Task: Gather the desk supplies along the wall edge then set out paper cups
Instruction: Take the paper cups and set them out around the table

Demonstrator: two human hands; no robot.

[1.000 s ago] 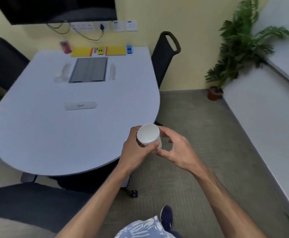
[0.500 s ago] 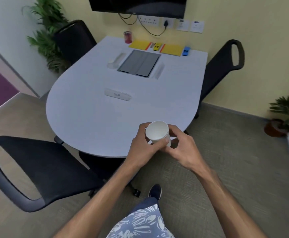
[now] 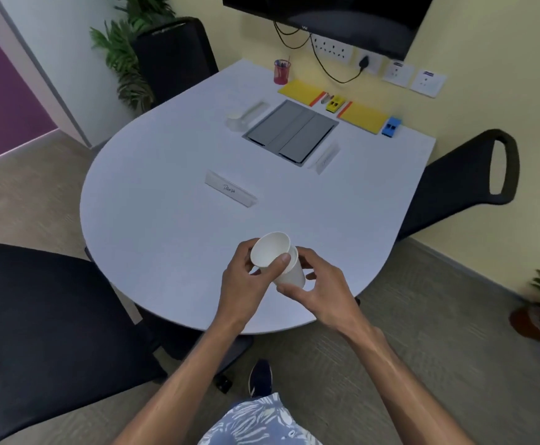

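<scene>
White paper cups (image 3: 278,263): a short nested stack held in the air above the near edge of the table, touching only the hands.
Top cup (image 3: 269,252): tipped out of line, mouth leaning far and left, base sitting inside the lower cup (image 3: 294,277).
Left hand (image 3: 244,284): thumb and fingers pinch the top cup's wall just under the rim.
Right hand (image 3: 325,292): fingers curl round the lower cup from the right and beneath.
Axis: the stack runs from near-right up to far-left, with one grip at each end. A pull apart along that line should, I judge, free one cup.
Table (image 3: 153,239): pale and smooth, with a bare stretch between the hands and the name card (image 3: 230,191).
Wall edge: red pen pot (image 3: 281,72), yellow pads (image 3: 301,91) and a blue block (image 3: 390,126) in a row, far.
Room: dark chairs (image 3: 53,316) at near left and right, carpet below.
</scene>
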